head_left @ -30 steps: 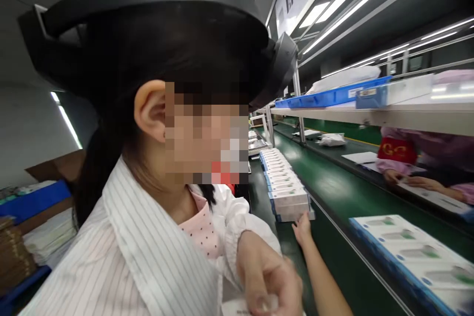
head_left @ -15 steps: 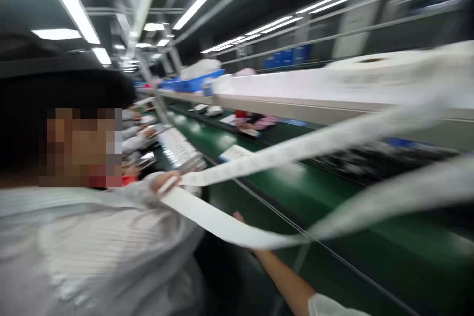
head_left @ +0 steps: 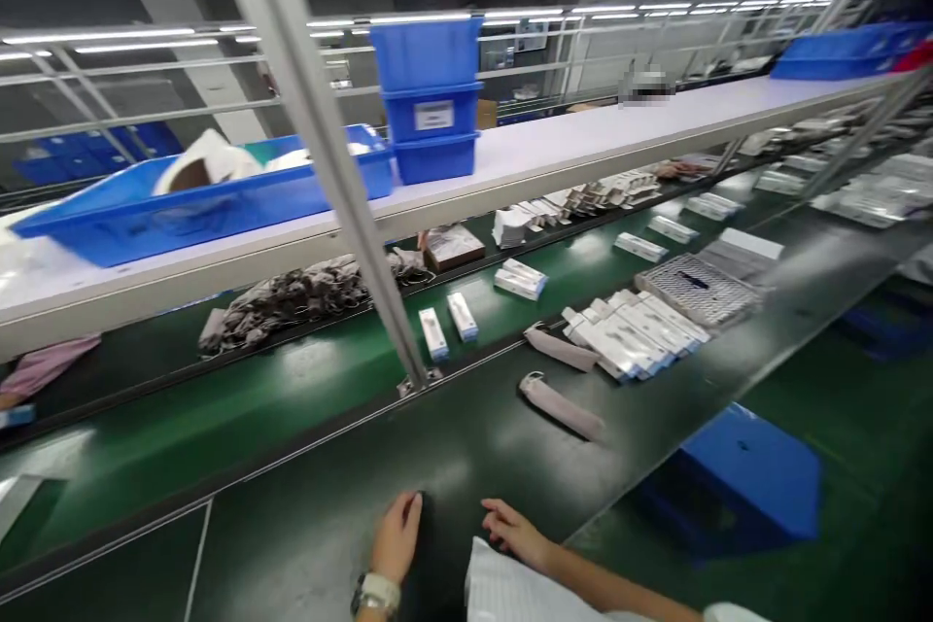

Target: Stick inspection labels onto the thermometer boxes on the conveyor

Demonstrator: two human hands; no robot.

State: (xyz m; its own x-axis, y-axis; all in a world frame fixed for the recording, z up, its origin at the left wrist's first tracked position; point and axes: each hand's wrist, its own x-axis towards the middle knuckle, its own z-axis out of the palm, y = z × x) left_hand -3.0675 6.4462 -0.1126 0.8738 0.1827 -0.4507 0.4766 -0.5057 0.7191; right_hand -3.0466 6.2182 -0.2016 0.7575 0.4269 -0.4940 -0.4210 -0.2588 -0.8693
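My left hand (head_left: 397, 536), with a watch (head_left: 379, 593) on its wrist, is over the near edge of the dark green worktop (head_left: 328, 515). Its fingers bend loosely, partly hidden, and I see nothing held in them. To its right, my right hand (head_left: 514, 535) reaches over the same worktop with fingers a little apart and empty. A white striped sleeve or cloth (head_left: 510, 588) covers the space below it. Beyond both hands lie two grey fabric pouches (head_left: 561, 406) and a row of slim white boxes (head_left: 634, 335).
A metal post (head_left: 328, 146) rises from the worktop's far side. Behind runs a green conveyor (head_left: 306, 364) carrying small white boxes (head_left: 521, 278). A white shelf (head_left: 569, 136) above holds blue bins (head_left: 430, 102). A blue stool-like object (head_left: 754, 471) stands at the right, below the worktop.
My view has swung away from the co-worker, whose hand was holding a long white strip, to the worktop. The strip has left the view, and both my hands now show.
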